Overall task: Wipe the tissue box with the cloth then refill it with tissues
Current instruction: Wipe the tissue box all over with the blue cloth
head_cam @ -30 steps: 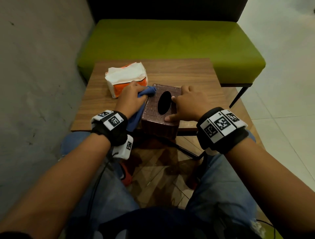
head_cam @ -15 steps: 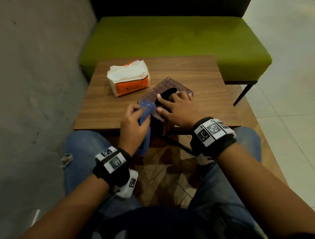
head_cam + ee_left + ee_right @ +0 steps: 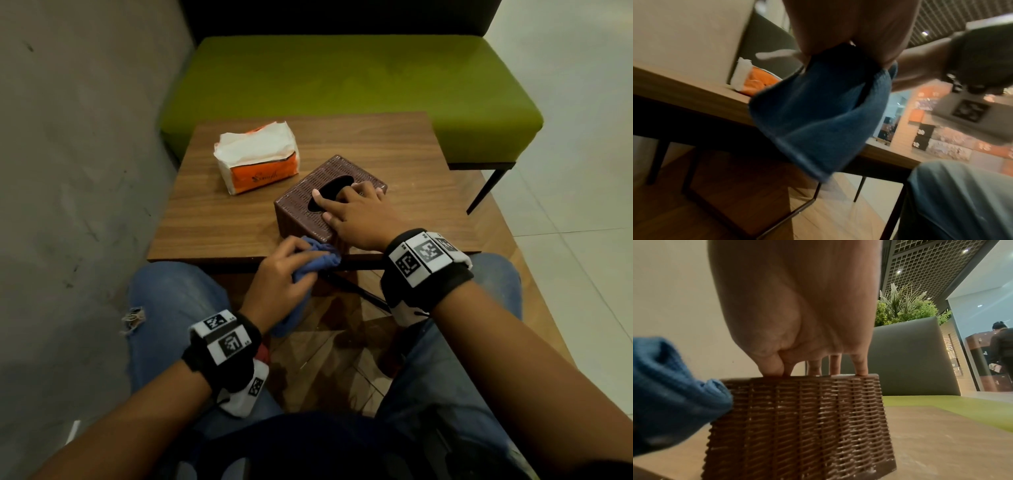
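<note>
The brown woven tissue box [image 3: 310,202] sits near the front edge of the wooden table [image 3: 212,222], turned at an angle, its dark oval opening facing up. The right hand [image 3: 356,214] lies over the top, fingers spread and pressing down, so the far part of the top and the box's right side are hidden in the head view. The right wrist view fills that in: the near woven wall [image 3: 801,423] shows pale specks in the weave, with fingertips [image 3: 860,368] planted on the upper edge. Nothing can be made out inside the opening.

The left hand [image 3: 279,274] clenches a bunched blue cloth [image 3: 317,262], pressing it against the box's near corner at the table edge. The fingers are mostly buried in the fabric, and a loose end hangs down under the palm. The left wrist view is blurred; it shows the cloth [image 3: 813,113] dangling below the tabletop, which the head view mostly hides behind the hand.

The orange and white tissue pack [image 3: 257,164] lies on the table behind and to the left of the box, apart from it; the printing on it is too small to read. In the left wrist view only a corner of it [image 3: 754,78] peeks past the cloth.

A green bench [image 3: 342,85] stands beyond the table. The right wrist view alone shows a plant [image 3: 906,308] and a distant person [image 3: 1001,344], cut off by the picture's edge.
</note>
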`<move>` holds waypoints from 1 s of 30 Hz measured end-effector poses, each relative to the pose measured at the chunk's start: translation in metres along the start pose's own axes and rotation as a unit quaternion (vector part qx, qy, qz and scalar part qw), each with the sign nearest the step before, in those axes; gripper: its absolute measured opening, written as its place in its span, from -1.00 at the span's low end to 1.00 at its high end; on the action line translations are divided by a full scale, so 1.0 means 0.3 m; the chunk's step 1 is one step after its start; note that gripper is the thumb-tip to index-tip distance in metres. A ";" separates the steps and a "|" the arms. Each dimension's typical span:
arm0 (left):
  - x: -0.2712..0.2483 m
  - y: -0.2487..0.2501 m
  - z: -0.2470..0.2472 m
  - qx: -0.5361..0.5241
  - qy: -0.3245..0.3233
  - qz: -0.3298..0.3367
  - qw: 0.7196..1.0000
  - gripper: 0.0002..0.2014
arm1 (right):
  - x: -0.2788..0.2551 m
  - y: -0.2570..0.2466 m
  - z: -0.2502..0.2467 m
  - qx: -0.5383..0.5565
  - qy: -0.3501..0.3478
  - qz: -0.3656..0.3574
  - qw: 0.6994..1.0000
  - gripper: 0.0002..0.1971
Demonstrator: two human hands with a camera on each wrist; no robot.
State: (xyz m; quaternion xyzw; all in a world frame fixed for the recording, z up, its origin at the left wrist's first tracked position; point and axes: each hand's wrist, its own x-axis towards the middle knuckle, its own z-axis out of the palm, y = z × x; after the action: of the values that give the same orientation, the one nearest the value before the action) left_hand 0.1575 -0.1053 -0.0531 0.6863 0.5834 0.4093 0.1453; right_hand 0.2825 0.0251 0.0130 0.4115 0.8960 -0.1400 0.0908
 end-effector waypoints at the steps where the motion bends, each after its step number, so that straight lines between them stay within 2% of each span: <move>1: 0.005 -0.004 -0.009 -0.013 0.023 -0.004 1.000 -0.76 | 0.002 0.000 0.003 -0.001 0.003 -0.002 1.000 -0.50; 4: 0.012 0.008 -0.031 -0.036 0.079 -0.003 0.996 -0.83 | 0.005 0.007 0.004 0.001 0.003 -0.003 1.000 -0.50; 6: 0.033 0.012 -0.061 -0.042 0.134 -0.027 0.990 -0.86 | 0.008 0.015 -0.002 0.004 -0.005 -0.010 1.000 -0.50; 8: 0.086 0.000 -0.100 -0.024 0.205 -0.054 0.977 -0.91 | 0.011 0.033 -0.007 0.019 -0.013 -0.034 0.999 -0.49; 9: 0.122 -0.007 -0.119 -0.012 0.218 -0.060 0.974 -0.90 | 0.013 0.045 -0.012 0.043 -0.010 -0.056 0.997 -0.48; 10: 0.156 -0.010 -0.133 0.001 0.209 -0.056 0.976 -0.88 | 0.016 0.062 -0.014 0.079 -0.009 -0.079 0.994 -0.46; 12: 0.204 -0.005 -0.139 0.038 0.137 -0.017 0.990 -0.81 | 0.014 0.088 -0.028 0.155 0.000 -0.104 0.982 -0.33; 14: 0.221 -0.007 -0.118 0.087 0.028 0.025 0.996 -0.70 | 0.005 0.101 -0.027 0.194 0.049 -0.060 0.978 -0.18; 16: 0.201 -0.016 -0.079 0.123 -0.060 0.020 0.990 -0.61 | -0.013 0.084 -0.001 0.214 0.108 0.014 0.971 -0.19; 17: 0.181 -0.022 -0.059 0.129 -0.079 0.010 0.988 -0.57 | -0.020 0.075 0.026 0.221 0.113 0.035 0.968 -0.22; 21: 0.142 -0.050 -0.056 0.071 -0.108 -0.022 0.991 -0.51 | -0.050 0.064 0.063 0.236 0.037 0.050 0.970 -0.11; 23: 0.161 -0.058 -0.067 0.057 -0.106 -0.027 0.992 -0.56 | -0.056 0.070 0.052 0.258 0.018 0.048 0.965 0.01; 26: 0.195 -0.049 -0.044 0.029 -0.080 -0.043 0.995 -0.63 | -0.049 0.051 0.063 0.206 0.001 0.055 0.977 0.25; 28: 0.193 -0.038 -0.022 0.014 -0.063 -0.049 0.997 -0.65 | -0.040 0.030 0.091 0.180 0.032 0.060 0.981 0.39; 30: 0.199 -0.043 -0.032 0.031 -0.050 -0.039 0.997 -0.66 | -0.040 0.023 0.118 0.209 0.105 0.059 0.970 0.43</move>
State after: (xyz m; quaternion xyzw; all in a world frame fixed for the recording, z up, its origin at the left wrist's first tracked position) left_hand 0.1406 -0.0494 -0.0325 0.6868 0.6142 0.3500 0.1688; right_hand 0.2971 0.0093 -0.0183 0.4857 0.8256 -0.2749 -0.0837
